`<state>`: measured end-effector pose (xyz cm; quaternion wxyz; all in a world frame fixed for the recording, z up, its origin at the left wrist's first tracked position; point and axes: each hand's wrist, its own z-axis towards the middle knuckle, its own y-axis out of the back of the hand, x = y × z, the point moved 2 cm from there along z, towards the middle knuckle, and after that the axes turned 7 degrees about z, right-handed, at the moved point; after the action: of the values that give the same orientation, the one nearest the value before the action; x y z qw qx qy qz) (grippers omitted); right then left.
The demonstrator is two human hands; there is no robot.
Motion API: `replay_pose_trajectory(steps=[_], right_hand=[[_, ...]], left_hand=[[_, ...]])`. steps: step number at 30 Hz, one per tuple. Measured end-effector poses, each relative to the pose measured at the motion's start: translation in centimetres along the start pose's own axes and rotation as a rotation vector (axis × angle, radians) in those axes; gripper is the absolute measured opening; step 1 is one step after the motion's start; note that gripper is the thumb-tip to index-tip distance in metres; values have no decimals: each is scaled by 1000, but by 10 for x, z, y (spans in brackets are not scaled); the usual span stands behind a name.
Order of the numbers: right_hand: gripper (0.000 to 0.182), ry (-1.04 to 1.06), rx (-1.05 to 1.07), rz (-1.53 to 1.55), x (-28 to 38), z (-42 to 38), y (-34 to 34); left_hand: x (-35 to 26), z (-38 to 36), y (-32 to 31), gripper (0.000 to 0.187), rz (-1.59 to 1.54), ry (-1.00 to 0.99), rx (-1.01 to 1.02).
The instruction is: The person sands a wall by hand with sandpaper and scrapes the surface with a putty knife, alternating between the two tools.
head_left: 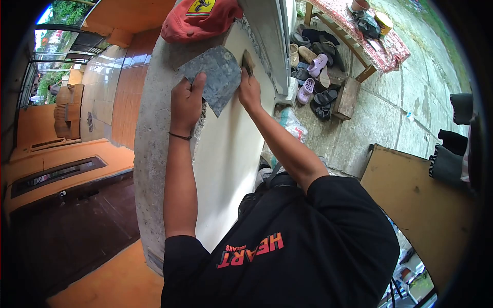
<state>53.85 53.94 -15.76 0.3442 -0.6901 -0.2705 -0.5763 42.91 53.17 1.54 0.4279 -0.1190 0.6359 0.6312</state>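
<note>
My left hand (187, 102) grips a flat grey plate (218, 77) by its near edge, with the thumb on its top face. The plate has a stained, smeared surface and sits tilted above the edge of the wall. Closed around a small dark tool, perhaps a putty knife (247, 64), my right hand (249, 92) is just right of the plate. That tool lies against or close to the cream wall face (226, 138); its blade is mostly hidden. A red cap (200, 23) rests on the concrete wall top (154, 113) beyond the plate.
Right of the wall, several shoes and clogs (317, 64) lie on the paving beside a wooden box (347, 98). A cloth-covered table (354, 20) stands behind them. Plastic bags (291, 124) sit at the wall's foot. A brown board (416, 190) is at right; an orange-walled room lies left.
</note>
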Motion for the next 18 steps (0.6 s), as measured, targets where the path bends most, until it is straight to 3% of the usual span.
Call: replay_pose_trajectory(steps=[1, 5, 7, 13, 14, 15, 17, 18], right_hand=[[52, 262, -133, 114, 14, 4, -5], [52, 421, -215, 29, 30, 15, 1], [53, -95, 11, -57, -4, 23, 5], [65, -434, 146, -300, -144, -36, 39], [63, -826, 285, -149, -122, -58, 50], [62, -897, 225, -140, -138, -70, 54], [61, -578, 122, -438, -161, -68, 53], [60, -428, 128, -442, -142, -61, 45]], left_hand=[[0, 0, 0, 33, -12, -9, -3], [0, 1, 1, 34, -6, 24, 1], [10, 3, 1, 34, 21, 16, -4], [3, 2, -1, 36, -4, -19, -41], [4, 2, -1, 36, -17, -27, -46], [4, 1, -1, 36, -19, -24, -47], [6, 1, 0, 35, -16, 12, -14], [7, 2, 0, 35, -19, 17, -13]])
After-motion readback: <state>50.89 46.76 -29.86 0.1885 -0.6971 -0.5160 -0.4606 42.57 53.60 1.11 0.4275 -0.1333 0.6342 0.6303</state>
